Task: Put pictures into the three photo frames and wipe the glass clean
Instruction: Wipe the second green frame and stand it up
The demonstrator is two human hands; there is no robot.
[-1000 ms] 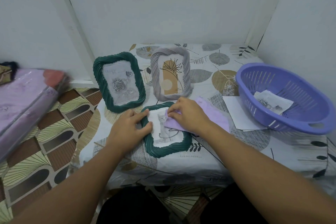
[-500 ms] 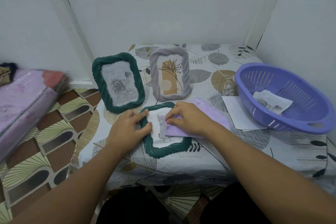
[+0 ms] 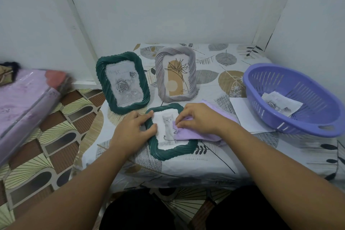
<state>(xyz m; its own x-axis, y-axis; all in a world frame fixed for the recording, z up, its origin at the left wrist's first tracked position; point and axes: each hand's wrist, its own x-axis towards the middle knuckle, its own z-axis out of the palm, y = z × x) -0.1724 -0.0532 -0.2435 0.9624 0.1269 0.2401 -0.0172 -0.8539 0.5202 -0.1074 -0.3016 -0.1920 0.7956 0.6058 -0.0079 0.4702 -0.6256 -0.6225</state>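
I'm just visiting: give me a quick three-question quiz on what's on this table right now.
1. True or false: the cat-picture frame stands upright.
2. What does the right hand press on the glass? A sponge, B purple cloth, C paper.
3. Which frame does the left hand steady?

Key: 1 false, it lies flat. 2 B. 3 The cat-picture frame, by its left edge.

Right hand (image 3: 200,118) presses purple cloth (image 3: 194,134) on kitten frame (image 3: 168,153) (lying flat); left hand (image 3: 130,132) steadies it.

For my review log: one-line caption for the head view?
Left hand steadies kitten frame; right hand wipes glass with purple cloth.
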